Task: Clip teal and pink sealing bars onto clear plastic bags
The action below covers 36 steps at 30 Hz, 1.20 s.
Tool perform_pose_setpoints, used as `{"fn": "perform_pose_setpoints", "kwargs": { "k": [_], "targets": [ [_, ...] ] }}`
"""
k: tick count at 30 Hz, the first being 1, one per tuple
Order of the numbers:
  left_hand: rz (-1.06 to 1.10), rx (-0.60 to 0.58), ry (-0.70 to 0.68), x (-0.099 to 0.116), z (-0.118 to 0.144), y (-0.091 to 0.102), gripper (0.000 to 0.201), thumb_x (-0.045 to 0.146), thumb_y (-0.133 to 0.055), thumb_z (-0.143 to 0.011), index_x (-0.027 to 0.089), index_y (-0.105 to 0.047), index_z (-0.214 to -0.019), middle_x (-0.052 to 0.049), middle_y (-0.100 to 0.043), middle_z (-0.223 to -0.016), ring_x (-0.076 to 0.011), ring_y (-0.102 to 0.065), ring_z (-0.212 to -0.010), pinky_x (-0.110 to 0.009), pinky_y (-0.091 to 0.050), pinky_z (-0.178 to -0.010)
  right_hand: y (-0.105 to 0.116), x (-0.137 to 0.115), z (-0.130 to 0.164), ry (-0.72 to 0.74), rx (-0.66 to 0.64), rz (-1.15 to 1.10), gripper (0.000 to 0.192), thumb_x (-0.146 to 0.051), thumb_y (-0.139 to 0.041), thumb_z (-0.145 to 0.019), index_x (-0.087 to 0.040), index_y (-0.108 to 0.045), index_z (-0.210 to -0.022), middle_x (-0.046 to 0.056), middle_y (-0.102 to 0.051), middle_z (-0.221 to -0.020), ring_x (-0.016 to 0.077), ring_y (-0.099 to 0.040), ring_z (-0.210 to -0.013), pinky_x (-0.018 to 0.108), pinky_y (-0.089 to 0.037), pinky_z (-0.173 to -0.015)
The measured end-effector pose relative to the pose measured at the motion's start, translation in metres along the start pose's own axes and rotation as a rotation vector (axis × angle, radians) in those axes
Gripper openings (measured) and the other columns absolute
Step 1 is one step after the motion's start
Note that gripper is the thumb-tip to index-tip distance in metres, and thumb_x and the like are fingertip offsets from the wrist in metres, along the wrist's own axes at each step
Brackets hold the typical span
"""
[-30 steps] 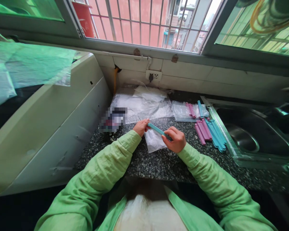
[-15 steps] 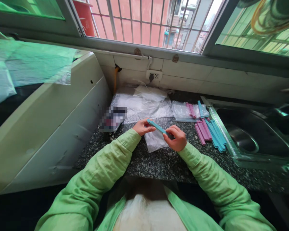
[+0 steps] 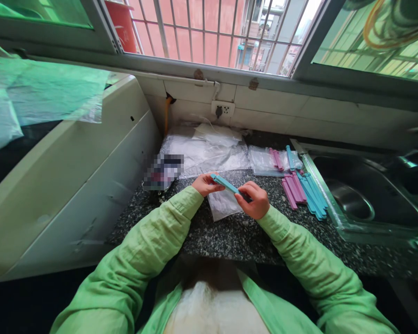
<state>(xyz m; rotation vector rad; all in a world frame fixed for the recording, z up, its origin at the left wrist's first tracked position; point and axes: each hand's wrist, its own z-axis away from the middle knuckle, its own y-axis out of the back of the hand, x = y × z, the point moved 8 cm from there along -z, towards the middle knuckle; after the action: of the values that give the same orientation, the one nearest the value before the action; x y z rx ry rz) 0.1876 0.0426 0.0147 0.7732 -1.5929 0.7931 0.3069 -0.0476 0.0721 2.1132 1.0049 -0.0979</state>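
Two hands meet over the speckled countertop point(image 3: 230, 232), and we hold one blue sealing clip point(image 3: 226, 184) between them. Starting at the left, a pale appliance casing point(image 3: 73, 176) slopes down beside us, and a blurred dark object point(image 3: 163, 171) lies near the wall end of the counter. Our left hand point(image 3: 205, 183) pinches the upper, far end of the clip with thumb and fingertips pressed together on it. From there the clip's long axis runs down and to the right, slanting toward our body, until its lower end disappears into our right hand point(image 3: 253, 200), whose fingers are curled closed around it. So the clip spans the gap between both hands, raised just above a small clear bag point(image 3: 223, 204) that lies flat on the counter beneath it; we cannot tell whether the clip already touches the bag's edge. Both hands are equally on the clip, the left at its tip, the right at what looks like its hinge end, though the hinge itself is hidden. Behind the hands a heap of clear bags point(image 3: 205, 150) rests against the wall under a socket point(image 3: 222, 110). Further right, loose pink clips point(image 3: 293, 189) and blue clips point(image 3: 312, 192) lie side by side, well apart from our right hand, next to the steel sink point(image 3: 369, 195).
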Motion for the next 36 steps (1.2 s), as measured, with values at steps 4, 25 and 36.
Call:
{"fn": "perform_pose_setpoints", "kwargs": {
  "k": [4, 25, 36],
  "targets": [
    [0.026, 0.002, 0.034, -0.002, -0.001, 0.000, 0.038, 0.040, -0.077, -0.044, 0.012, -0.053, -0.053, 0.004, -0.046, -0.054, -0.0074, -0.045, -0.055, -0.024, -0.041, -0.057, 0.001, 0.002, 0.001, -0.014, 0.002, 0.013, 0.007, -0.026, -0.054, -0.077, -0.019, -0.055, -0.075, 0.000, -0.051, -0.065, 0.0079, -0.045, -0.052, 0.020, -0.040, -0.049],
    [0.031, 0.105, 0.032, -0.013, -0.004, 0.012, 0.039, 0.040, -0.076, -0.046, 0.013, -0.059, -0.069, 0.000, -0.056, -0.069, -0.0099, -0.051, -0.065, -0.024, -0.042, -0.064, 0.010, 0.001, -0.003, 0.003, 0.077, 0.052, 0.004, -0.023, -0.057, -0.074, -0.019, -0.058, -0.075, 0.001, -0.055, -0.064, 0.0112, -0.051, -0.058, 0.024, -0.043, -0.054],
    [0.057, 0.192, 0.091, -0.012, -0.004, 0.018, 0.042, 0.040, -0.077, -0.039, 0.013, -0.056, -0.063, 0.003, -0.053, -0.057, -0.0092, -0.048, -0.057, -0.025, -0.039, -0.061, 0.015, 0.002, -0.003, 0.004, 0.105, 0.055, 0.004, -0.022, -0.058, -0.074, -0.019, -0.058, -0.075, 0.002, -0.056, -0.065, 0.0113, -0.052, -0.058, 0.024, -0.044, -0.054]
  ]
}}
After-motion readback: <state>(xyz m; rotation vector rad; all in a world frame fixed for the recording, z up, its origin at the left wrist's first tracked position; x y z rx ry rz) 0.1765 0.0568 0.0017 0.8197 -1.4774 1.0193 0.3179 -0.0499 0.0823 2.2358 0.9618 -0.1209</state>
